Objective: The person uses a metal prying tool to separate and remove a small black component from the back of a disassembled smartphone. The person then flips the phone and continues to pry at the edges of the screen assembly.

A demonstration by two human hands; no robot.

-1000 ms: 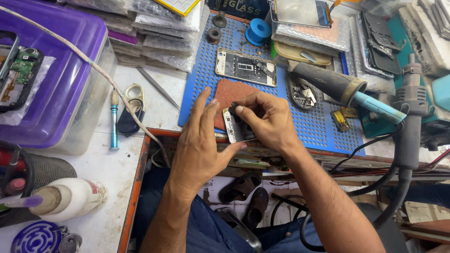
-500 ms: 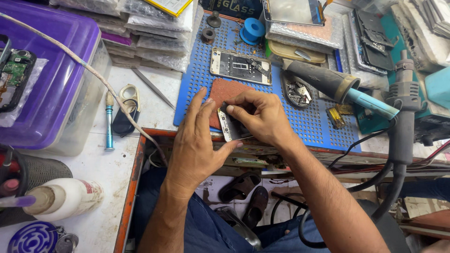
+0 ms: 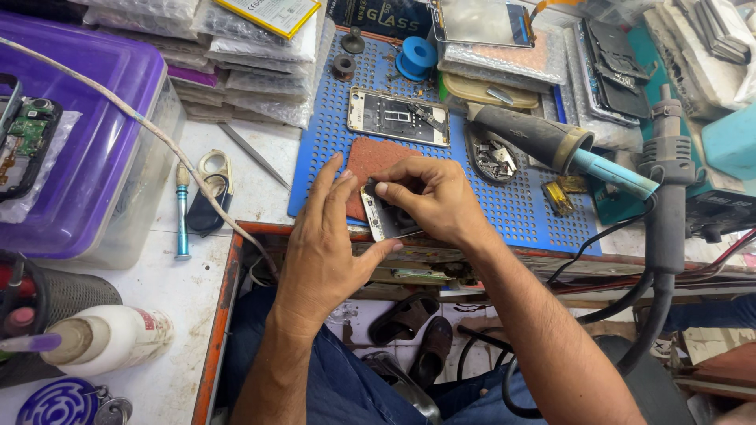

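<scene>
Two hands meet over the front edge of a blue perforated mat [image 3: 520, 212] on a crowded surface [image 3: 165, 283]. Far left stands a purple-lidded plastic box [image 3: 87, 118] with a circuit board [image 3: 24, 138] lying on its lid; below it lies a white bottle [image 3: 110, 338] on its side. Just beside the box lie a blue-handled screwdriver [image 3: 182, 212] and metal tweezers [image 3: 252, 155]. The left hand [image 3: 327, 244] has its fingers stretched flat and its thumb pressed under a small phone frame [image 3: 378, 216], steadying it from the left. The right hand [image 3: 429, 201] curls closed over the frame's top, fingertips pinching its upper edge. Behind them on the mat lies an opened phone [image 3: 398, 116]. Further right rest a hot-air handle [image 3: 543, 140] and a grey soldering holder [image 3: 669, 181].
</scene>
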